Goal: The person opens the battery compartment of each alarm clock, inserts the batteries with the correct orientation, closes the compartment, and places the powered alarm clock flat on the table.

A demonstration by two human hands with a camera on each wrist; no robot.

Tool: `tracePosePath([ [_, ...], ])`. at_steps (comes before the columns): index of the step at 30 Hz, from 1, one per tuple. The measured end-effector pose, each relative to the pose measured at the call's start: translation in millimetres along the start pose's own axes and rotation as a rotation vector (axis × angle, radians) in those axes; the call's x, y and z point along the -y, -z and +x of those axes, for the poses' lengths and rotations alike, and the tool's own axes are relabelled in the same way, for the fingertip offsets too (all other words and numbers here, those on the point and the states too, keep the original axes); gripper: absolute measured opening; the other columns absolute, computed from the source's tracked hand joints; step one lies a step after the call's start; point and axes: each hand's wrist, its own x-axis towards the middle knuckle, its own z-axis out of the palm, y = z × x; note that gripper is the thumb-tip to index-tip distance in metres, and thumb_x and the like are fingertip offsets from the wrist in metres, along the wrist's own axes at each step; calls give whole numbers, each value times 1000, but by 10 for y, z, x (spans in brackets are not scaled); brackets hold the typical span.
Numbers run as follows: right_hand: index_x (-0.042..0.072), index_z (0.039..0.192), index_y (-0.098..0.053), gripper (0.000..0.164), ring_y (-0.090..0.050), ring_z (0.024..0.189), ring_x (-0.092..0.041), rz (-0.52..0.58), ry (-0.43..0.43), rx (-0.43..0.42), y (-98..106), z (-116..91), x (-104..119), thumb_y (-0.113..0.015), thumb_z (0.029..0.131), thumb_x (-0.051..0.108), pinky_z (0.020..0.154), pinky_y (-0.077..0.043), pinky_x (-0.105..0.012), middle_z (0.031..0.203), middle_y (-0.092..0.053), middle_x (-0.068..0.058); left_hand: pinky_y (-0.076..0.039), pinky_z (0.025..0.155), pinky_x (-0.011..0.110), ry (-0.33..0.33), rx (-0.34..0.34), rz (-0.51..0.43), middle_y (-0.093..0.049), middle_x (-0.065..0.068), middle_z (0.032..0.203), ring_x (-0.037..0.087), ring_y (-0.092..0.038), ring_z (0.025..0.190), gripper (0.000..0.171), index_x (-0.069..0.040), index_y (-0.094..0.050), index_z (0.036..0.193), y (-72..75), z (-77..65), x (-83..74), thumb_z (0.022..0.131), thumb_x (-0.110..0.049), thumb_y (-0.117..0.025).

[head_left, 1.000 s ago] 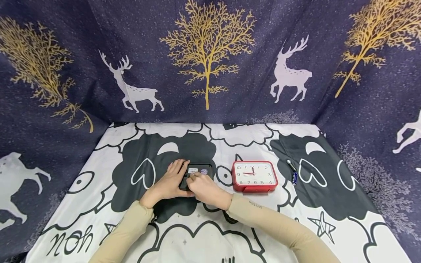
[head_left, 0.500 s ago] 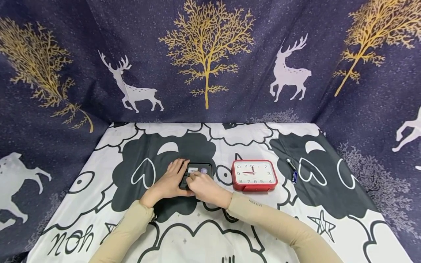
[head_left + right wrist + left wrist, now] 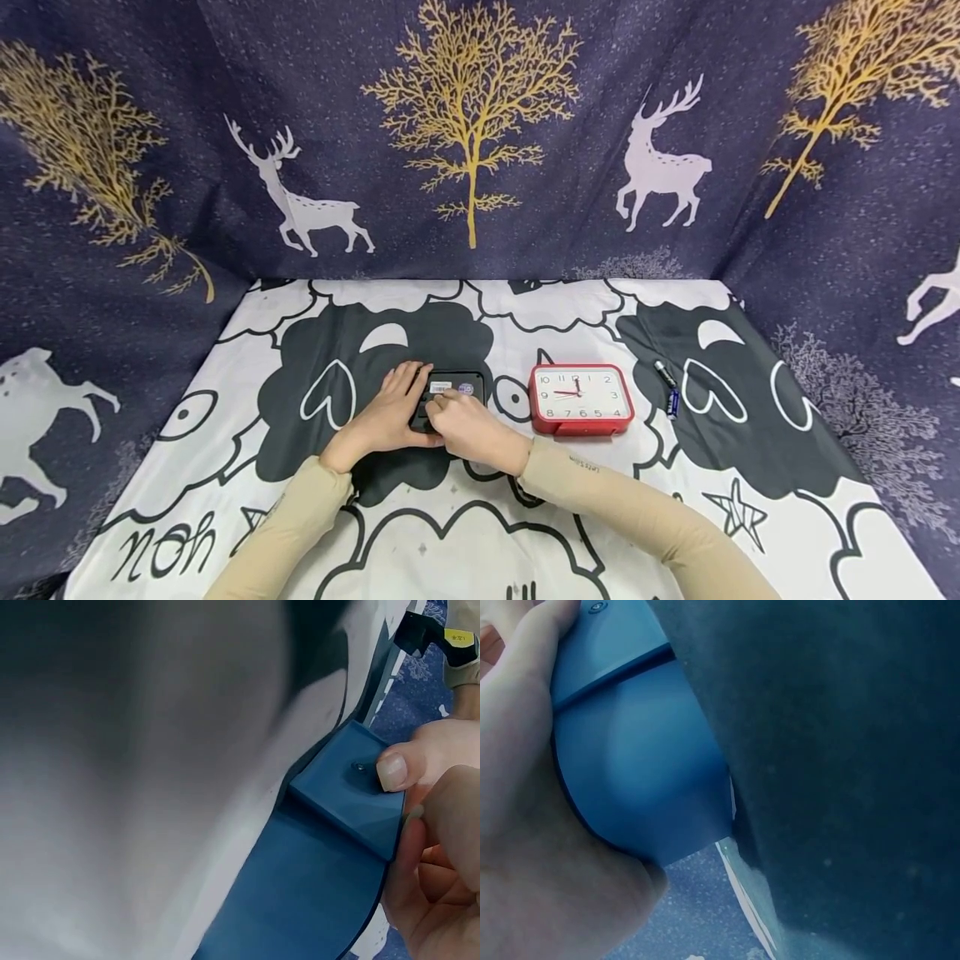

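Note:
A black alarm clock [image 3: 478,387] lies back up on the patterned cloth, a white label and a round purple sticker on its back. My left hand [image 3: 378,419] grips its left side, fingers along the far edge and thumb at the near edge. In the left wrist view the clock's smooth casing [image 3: 637,765], tinted blue, sits in that hand. My right hand [image 3: 471,427] has its fingers curled together over the middle of the back and pinches a small part that they hide. The right wrist view shows the left thumb [image 3: 393,771] pressing the casing's corner beside the right hand [image 3: 442,862].
To the right stands a red alarm clock [image 3: 581,398] with a white dial. Farther right lie two batteries, a dark one with a silver end [image 3: 664,374] and a blue one [image 3: 672,404]. A dark curtain with deer and trees hangs behind the table [image 3: 450,558].
Both hands stay in place on the black alarm clock. The right hand's curled fingers shift very slightly at its back; nothing else has moved.

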Motion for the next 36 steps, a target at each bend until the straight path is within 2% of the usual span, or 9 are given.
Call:
tracePosePath([
  [4, 7, 97, -71, 20, -65, 84, -15, 19, -18, -19, 6, -2, 6, -75, 80, 14, 75, -54, -24, 89, -71, -3, -23, 110, 64, -9, -6, -2, -31, 32, 147, 45, -28, 138, 110, 11, -26, 147, 2, -14, 4, 71, -46, -82],
  [8, 7, 92, -70, 13, -65, 82, -15, 83, -53, -33, 16, -12, -15, -75, 81, 13, 72, -54, -24, 86, -71, -2, -22, 111, 64, 7, 10, -9, -29, 33, 149, 45, -26, 140, 111, 10, -24, 148, -2, 0, 1, 72, -48, -80],
  [13, 9, 87, -68, 4, -66, 77, -14, 139, -80, -30, 10, -11, -33, -69, 88, 13, 69, -55, -24, 82, -70, -1, -20, 112, 64, 28, 24, -15, -28, 32, 150, 45, -24, 141, 112, 10, -23, 149, -1, -1, -12, 71, -48, -81],
  [17, 9, 87, -68, 9, -66, 75, -13, 169, -110, -32, 7, -18, -32, -63, 93, 14, 67, -54, -24, 80, -70, 0, -20, 112, 64, 21, 17, -9, -29, 32, 149, 44, -25, 141, 112, 10, -24, 148, -6, 3, -16, 71, -47, -81],
  [21, 9, 93, -70, 9, -66, 78, -14, 153, -107, -36, 20, -28, -22, -63, 93, 14, 70, -54, -24, 86, -72, -1, -22, 110, 65, 14, 3, -4, -31, 33, 148, 45, -26, 139, 111, 12, -25, 147, -14, 5, -13, 71, -46, -82],
  [27, 11, 96, -72, 10, -66, 87, -14, 89, -87, -16, 23, -52, 4, -72, 86, 13, 78, -54, -24, 95, -72, -2, -22, 109, 65, 20, 4, 12, -30, 33, 148, 46, -26, 139, 111, 12, -25, 147, -30, -2, -16, 71, -46, -82],
  [36, 11, 98, -72, 12, -67, 86, -14, 68, -112, -72, 14, -61, 18, -70, 87, 10, 72, -56, -22, 95, -73, -2, -22, 110, 64, 18, 4, 10, -30, 32, 148, 46, -26, 139, 111, 12, -25, 147, -26, 14, -19, 71, -45, -82],
])
